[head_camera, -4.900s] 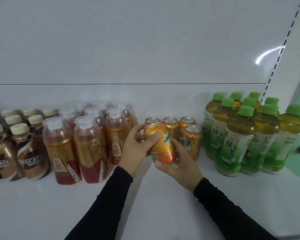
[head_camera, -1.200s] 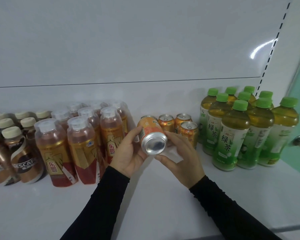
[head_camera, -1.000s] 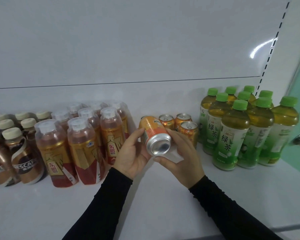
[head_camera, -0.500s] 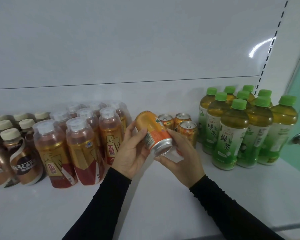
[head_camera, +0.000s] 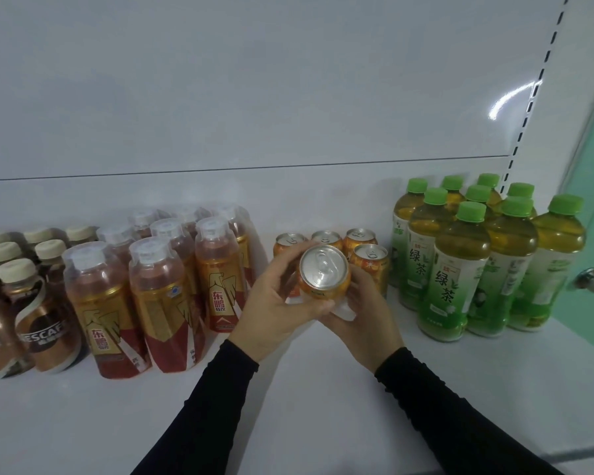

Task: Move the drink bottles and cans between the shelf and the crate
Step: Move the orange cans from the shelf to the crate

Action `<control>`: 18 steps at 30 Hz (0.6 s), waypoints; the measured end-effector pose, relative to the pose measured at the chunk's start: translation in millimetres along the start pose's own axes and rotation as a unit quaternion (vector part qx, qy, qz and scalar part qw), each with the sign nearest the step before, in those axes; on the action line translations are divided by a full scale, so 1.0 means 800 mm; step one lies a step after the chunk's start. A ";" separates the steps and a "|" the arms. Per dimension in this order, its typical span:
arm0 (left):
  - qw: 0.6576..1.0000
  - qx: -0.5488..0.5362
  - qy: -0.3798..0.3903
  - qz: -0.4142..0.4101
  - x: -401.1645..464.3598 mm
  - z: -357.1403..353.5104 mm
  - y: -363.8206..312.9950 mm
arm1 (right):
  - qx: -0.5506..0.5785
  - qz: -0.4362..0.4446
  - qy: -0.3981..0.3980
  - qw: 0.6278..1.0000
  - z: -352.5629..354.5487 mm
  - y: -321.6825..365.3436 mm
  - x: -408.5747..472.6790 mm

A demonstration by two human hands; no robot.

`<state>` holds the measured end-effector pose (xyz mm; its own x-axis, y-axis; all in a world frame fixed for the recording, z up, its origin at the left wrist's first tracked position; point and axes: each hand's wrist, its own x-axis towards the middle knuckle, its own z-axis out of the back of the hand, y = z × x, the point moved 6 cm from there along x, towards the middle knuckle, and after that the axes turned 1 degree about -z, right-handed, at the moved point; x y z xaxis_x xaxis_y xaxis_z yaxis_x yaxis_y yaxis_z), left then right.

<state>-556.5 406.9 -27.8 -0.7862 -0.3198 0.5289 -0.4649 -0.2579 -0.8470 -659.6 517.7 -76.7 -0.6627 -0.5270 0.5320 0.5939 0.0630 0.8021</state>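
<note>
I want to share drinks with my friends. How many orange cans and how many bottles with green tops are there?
Orange cans: 5, counting the can held by the left hand and the right hand
Bottles with green tops: 9
Total: 14

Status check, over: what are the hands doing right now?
Left hand and right hand both grip one orange can, top up. Four cans stand right behind it on the shelf. Nothing blocking.
</note>
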 end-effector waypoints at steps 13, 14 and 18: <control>0.997 0.075 0.019 -0.011 0.000 -0.004 0.004 | -0.020 0.014 -0.001 1.000 -0.001 -0.007 0.005; 0.998 0.069 0.009 0.000 0.002 0.000 0.006 | -0.023 0.004 0.015 1.000 -0.003 -0.006 0.004; 0.996 0.060 -0.050 0.038 0.007 0.017 0.019 | -0.066 -0.056 0.097 0.992 -0.017 -0.011 -0.001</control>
<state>-562.6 388.8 -36.7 -0.7705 -0.4301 0.4704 -0.3482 -0.3342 -0.8758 -658.4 506.1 -87.8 -0.6352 -0.6778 0.3703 0.5849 -0.1090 0.8038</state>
